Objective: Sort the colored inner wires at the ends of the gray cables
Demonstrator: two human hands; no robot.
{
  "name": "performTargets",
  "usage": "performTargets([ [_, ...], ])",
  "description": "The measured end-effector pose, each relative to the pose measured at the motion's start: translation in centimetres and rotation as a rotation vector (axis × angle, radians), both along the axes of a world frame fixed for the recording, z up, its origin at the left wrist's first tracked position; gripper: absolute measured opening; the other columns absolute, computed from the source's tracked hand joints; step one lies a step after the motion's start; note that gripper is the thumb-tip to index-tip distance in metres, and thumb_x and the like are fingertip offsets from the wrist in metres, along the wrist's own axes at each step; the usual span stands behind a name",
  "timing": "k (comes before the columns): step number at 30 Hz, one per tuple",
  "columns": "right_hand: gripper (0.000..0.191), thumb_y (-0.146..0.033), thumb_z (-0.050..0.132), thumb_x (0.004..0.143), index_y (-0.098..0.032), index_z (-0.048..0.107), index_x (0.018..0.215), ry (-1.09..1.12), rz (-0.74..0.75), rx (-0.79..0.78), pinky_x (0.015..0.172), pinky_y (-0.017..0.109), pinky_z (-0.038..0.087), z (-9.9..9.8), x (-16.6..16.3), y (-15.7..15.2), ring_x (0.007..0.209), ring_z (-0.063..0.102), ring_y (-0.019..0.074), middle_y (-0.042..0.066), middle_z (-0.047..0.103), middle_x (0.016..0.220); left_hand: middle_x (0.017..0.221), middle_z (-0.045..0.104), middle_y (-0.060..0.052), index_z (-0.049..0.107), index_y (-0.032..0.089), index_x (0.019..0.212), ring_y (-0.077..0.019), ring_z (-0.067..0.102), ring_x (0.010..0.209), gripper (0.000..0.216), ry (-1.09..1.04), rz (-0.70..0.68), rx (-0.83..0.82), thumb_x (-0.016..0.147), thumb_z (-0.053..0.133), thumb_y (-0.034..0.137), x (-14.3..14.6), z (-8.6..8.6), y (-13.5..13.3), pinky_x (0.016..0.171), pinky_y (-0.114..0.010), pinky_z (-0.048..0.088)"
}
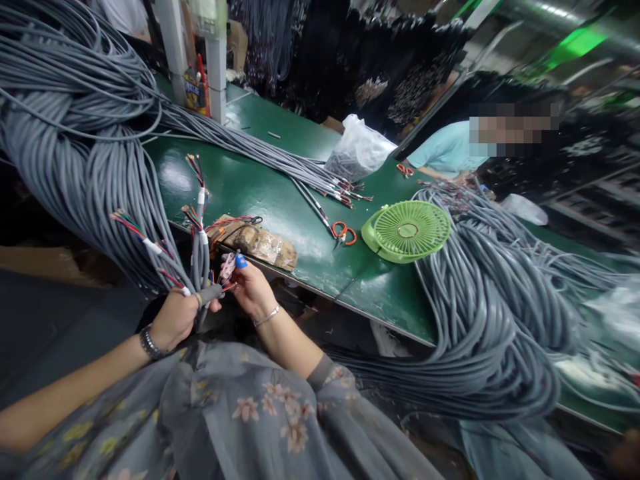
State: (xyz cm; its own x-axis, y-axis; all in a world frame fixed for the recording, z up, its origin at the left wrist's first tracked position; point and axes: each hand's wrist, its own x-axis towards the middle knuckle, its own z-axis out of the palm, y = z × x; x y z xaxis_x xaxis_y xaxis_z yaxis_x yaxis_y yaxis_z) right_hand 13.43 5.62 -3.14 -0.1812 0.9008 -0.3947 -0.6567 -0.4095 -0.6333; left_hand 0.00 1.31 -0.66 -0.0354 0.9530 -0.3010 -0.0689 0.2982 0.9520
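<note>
My left hand (175, 319), with a dark watch at its wrist, is closed round several grey cables (201, 263). Stripped ends with thin coloured wires (131, 225) and white sleeves fan out above the fist. One cable end points to the right, toward my right hand (253, 290). A blue finger cover (241, 261) sits on a finger of that hand, whose fingertips are pressed together by the coloured wire ends. A small pinkish-white thing (228, 267) shows at those fingertips; its kind and what exactly is pinched are unclear.
A taped cardboard piece (265, 245) lies at the edge of the green table (280, 200). Beyond are orange-handled scissors (343, 233), a green fan (407, 230) and a plastic bag (360, 147). Grey cable coils (100, 167) hang left, others (495, 320) right. A co-worker (450, 150) sits across.
</note>
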Motion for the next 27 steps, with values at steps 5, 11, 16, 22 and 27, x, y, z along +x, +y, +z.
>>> performTargets([
  [5,0.024,-0.036,0.084,0.079,-0.017,0.071,0.076,-0.008,-0.035,0.003,0.056,0.023,0.049,-0.2,-0.4,0.0,0.061,0.060,0.0121,0.001,0.070,0.069,0.044,0.063,0.000,0.065,0.021,0.042,-0.0156,0.056,0.050,0.025,0.006,-0.009,0.011,0.053,0.081,0.038,-0.2,-0.6,0.0,0.060,-0.030,0.045],
  [11,0.032,-0.049,0.076,0.086,-0.018,0.070,0.084,0.021,0.026,-0.069,0.055,0.023,0.050,0.1,-0.2,-0.1,0.061,0.060,0.0130,0.000,0.068,0.070,0.043,0.062,-0.001,0.064,0.021,0.039,-0.0146,0.055,0.050,0.030,0.007,-0.002,0.005,0.052,0.080,0.042,-0.3,0.0,-0.3,0.059,-0.029,0.046],
  [16,0.030,-0.046,0.066,0.095,-0.018,0.070,0.087,0.024,0.069,-0.101,0.055,0.023,0.050,1.1,0.0,0.3,0.060,0.061,0.0127,0.001,0.070,0.072,0.043,0.062,0.000,0.065,0.022,0.040,-0.0141,0.057,0.048,0.029,-0.031,0.030,0.033,0.051,0.081,0.042,-0.4,1.1,-1.0,0.057,-0.028,0.048],
  [22,0.026,-0.038,0.065,0.097,-0.017,0.070,0.081,-0.004,0.075,-0.071,0.057,0.022,0.050,1.3,0.2,0.2,0.060,0.061,0.0119,0.002,0.072,0.073,0.044,0.063,0.001,0.066,0.023,0.042,-0.0154,0.061,0.050,0.027,-0.082,0.115,0.113,0.055,0.082,0.040,0.0,1.3,-1.4,0.061,-0.030,0.052],
  [27,0.035,-0.052,0.073,0.089,-0.018,0.070,0.080,0.034,0.109,-0.062,0.061,0.024,0.053,0.7,0.0,0.1,0.059,0.059,0.0121,0.001,0.072,0.073,0.047,0.066,0.000,0.067,0.022,0.047,-0.0170,0.062,0.052,0.024,-0.069,0.134,0.153,0.057,0.082,0.038,0.4,0.6,-1.0,0.063,-0.032,0.052],
])
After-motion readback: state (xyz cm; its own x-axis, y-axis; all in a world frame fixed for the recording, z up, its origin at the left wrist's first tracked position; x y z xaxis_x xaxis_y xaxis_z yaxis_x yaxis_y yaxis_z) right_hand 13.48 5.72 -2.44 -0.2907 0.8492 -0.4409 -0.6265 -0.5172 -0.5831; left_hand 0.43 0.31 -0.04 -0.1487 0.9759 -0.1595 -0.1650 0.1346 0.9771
